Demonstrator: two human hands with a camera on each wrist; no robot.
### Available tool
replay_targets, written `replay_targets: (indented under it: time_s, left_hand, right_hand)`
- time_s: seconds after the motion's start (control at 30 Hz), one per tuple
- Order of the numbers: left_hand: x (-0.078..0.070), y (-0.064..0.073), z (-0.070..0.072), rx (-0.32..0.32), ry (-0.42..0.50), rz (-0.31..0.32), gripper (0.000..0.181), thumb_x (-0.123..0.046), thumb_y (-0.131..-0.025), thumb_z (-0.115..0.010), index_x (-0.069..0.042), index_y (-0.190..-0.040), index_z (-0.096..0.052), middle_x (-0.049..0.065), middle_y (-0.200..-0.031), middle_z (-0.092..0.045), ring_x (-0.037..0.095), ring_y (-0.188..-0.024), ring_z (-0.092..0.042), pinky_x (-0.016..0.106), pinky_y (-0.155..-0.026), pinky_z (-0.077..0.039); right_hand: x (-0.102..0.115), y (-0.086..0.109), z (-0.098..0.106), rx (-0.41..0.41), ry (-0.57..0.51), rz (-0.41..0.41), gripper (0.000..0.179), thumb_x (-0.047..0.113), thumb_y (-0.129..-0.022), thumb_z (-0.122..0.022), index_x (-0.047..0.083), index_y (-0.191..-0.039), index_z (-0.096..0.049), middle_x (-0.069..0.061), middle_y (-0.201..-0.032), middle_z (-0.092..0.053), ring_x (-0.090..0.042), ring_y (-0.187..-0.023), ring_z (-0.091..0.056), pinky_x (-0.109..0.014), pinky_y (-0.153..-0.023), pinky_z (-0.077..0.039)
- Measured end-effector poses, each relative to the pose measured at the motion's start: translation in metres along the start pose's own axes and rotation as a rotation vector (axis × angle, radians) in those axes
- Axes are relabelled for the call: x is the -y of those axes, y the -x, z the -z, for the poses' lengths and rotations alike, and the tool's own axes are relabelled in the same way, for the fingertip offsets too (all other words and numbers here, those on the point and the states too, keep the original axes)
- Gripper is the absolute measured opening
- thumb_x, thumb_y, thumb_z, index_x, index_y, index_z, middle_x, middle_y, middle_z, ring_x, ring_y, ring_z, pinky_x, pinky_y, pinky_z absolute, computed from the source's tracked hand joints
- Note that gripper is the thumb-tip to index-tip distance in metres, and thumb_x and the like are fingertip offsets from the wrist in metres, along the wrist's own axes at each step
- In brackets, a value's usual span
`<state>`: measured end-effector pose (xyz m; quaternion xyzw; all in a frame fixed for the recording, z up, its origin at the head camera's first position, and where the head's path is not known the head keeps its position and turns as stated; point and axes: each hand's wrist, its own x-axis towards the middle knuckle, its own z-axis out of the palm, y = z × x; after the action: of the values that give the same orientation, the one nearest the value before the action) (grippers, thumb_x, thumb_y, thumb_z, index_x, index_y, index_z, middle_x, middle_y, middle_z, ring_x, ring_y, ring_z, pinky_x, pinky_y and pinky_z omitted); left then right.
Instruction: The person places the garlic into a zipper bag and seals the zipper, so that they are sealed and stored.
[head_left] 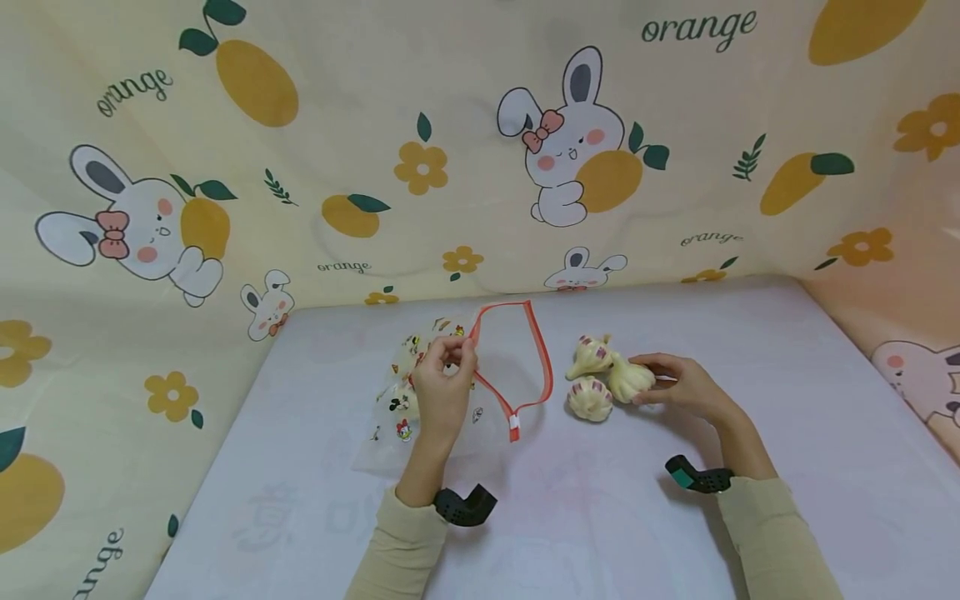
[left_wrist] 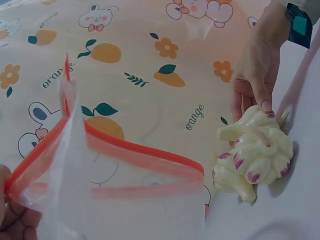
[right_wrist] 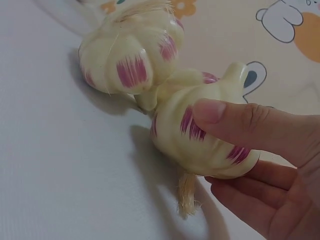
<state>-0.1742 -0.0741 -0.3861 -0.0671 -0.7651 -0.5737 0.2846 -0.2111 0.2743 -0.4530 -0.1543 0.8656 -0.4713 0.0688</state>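
My left hand (head_left: 444,379) pinches the orange rim of a clear zip bag (head_left: 405,408) printed with small cartoon figures. The bag's mouth gapes toward the right, its orange zip edge (left_wrist: 145,152) forming a loop. With thumb and fingers, my right hand (head_left: 686,385) grips the rightmost garlic bulb (right_wrist: 205,130), which has purple streaks and a tuft of dry roots. Two more bulbs touch or nearly touch it: one garlic bulb (head_left: 591,356) behind and another garlic bulb (head_left: 589,400) in front.
A pale table (head_left: 585,517) carries everything. Behind it hangs a cream cloth (head_left: 465,167) printed with rabbits and oranges. Black straps with camera mounts sit on both wrists, the left mount (head_left: 467,506) close above the tabletop.
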Motion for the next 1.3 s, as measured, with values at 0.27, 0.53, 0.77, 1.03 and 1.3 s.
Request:
replay_targets:
  time_s: [0.27,0.53,0.77,1.03,1.3]
  left_hand:
    - [0.0,0.001,-0.001,0.005,0.002,0.003,0.013,-0.012,-0.091,-0.061,0.0,-0.092,-0.066,0.016,-0.071,-0.066,0.004,-0.069,-0.055,0.02,-0.056,-0.045]
    - [0.0,0.0,0.0,-0.002,0.005,-0.002,0.013,-0.011,-0.091,-0.061,0.0,-0.091,-0.066,0.016,-0.071,-0.067,0.003,-0.068,-0.055,0.02,-0.057,-0.045]
    - [-0.001,0.0,0.0,0.006,0.016,0.004,0.012,-0.009,-0.091,-0.06,0.001,-0.091,-0.066,0.017,-0.071,-0.066,0.003,-0.069,-0.055,0.02,-0.056,-0.045]
    - [0.0,0.0,0.0,0.009,0.007,0.015,0.012,-0.01,-0.091,-0.061,0.0,-0.091,-0.066,0.017,-0.07,-0.067,0.003,-0.068,-0.055,0.017,-0.056,-0.043]
    - [0.001,0.0,0.0,0.003,0.011,0.001,0.012,-0.009,-0.091,-0.061,0.001,-0.091,-0.066,0.017,-0.07,-0.066,0.002,-0.068,-0.055,0.018,-0.056,-0.044]
  right_hand:
    - [-0.001,0.0,0.002,-0.015,0.006,-0.008,0.061,0.016,-0.077,-0.08,-0.005,-0.129,-0.055,-0.029,-0.133,-0.055,0.02,-0.096,-0.049,-0.006,-0.084,-0.046]
    - [0.003,-0.004,0.002,-0.017,0.015,-0.017,0.063,0.018,-0.077,-0.08,-0.004,-0.13,-0.054,-0.029,-0.135,-0.054,0.018,-0.097,-0.049,-0.008,-0.084,-0.046]
    - [0.007,-0.003,0.001,-0.023,0.019,-0.016,0.063,0.018,-0.075,-0.081,-0.003,-0.129,-0.055,-0.028,-0.134,-0.054,0.015,-0.099,-0.05,-0.01,-0.084,-0.047]
    - [0.016,-0.002,0.005,-0.001,0.009,0.014,0.061,0.014,-0.077,-0.079,-0.005,-0.13,-0.054,-0.03,-0.134,-0.053,0.017,-0.098,-0.049,-0.01,-0.084,-0.047]
    - [0.02,-0.002,0.006,-0.016,0.013,0.031,0.061,0.013,-0.076,-0.08,-0.006,-0.129,-0.054,-0.029,-0.131,-0.054,0.018,-0.097,-0.05,-0.007,-0.084,-0.047]
